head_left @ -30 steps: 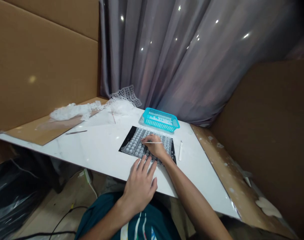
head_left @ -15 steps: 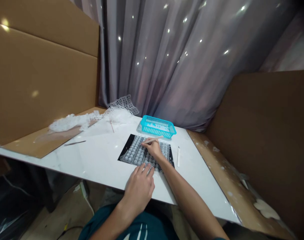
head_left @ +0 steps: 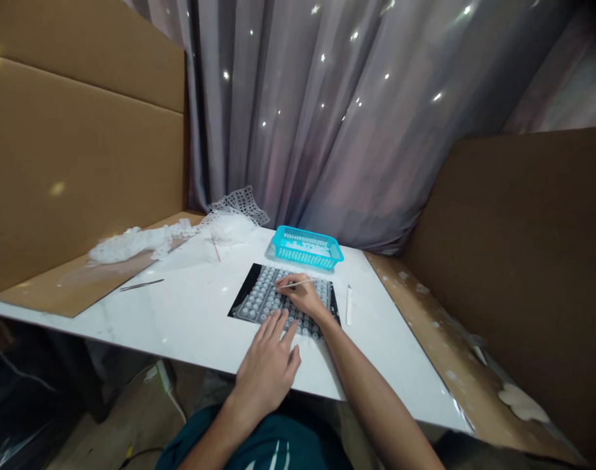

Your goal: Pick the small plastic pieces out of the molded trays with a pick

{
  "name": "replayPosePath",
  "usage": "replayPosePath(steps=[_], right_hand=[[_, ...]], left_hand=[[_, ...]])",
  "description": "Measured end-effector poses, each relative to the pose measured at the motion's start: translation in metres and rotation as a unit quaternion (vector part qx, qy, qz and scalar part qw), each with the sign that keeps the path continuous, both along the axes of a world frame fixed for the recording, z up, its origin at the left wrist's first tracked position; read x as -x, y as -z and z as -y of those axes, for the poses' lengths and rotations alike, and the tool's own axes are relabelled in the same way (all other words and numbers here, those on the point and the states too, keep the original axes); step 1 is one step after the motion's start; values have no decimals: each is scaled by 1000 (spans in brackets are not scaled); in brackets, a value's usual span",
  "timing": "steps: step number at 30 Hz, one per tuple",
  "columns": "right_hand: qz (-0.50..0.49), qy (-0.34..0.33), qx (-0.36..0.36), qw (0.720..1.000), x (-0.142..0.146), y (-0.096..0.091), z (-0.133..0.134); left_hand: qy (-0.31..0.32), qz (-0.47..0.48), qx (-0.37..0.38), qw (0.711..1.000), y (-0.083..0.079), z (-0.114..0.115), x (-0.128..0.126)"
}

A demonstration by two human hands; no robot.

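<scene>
A black sheet [head_left: 249, 290] covered with rows of small pale round pieces lies on the white tabletop [head_left: 190, 320] in front of me. My right hand [head_left: 302, 300] rests on the sheet with its fingers closed around a thin stick [head_left: 298, 283] that points left over the rows. My left hand [head_left: 271, 356] lies flat at the near edge of the sheet, fingers stretched out and holding it down.
A turquoise plastic basket [head_left: 305, 247] stands just behind the sheet. A white pen-like tool [head_left: 348, 304] lies to its right, thin metal tweezers [head_left: 141, 284] to the left. Crumpled white perforated scraps [head_left: 145, 238] lie on a cardboard sheet [head_left: 67, 294]. Cardboard walls and a grey curtain enclose the table.
The view has shifted slightly. My right hand with the stick has moved a little nearer over the rows. My left hand stays flat at the sheet's near edge.
</scene>
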State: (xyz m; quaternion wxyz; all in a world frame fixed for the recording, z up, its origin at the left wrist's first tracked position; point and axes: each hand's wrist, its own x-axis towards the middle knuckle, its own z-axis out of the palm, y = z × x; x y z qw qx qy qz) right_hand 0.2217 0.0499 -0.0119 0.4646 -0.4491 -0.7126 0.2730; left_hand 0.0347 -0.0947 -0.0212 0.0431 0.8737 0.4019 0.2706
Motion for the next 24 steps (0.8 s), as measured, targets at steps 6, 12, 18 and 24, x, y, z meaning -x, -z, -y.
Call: replayPosePath(steps=[6,12,18,24], right_hand=[[110,48,-37,992,5,-2,2],[195,99,-25,975,14,-7,7],[136,120,-20,983,20,-1,0],[40,152,-25,987,14,5,-5]], left_hand=[[5,-18,-21,1000,-1,0,-2],[-17,-6,-31,999,-2,3,-8],[-17,-22,-31,999,-5,5,-8],[-25,-22,-44,998,-2,4,-9]])
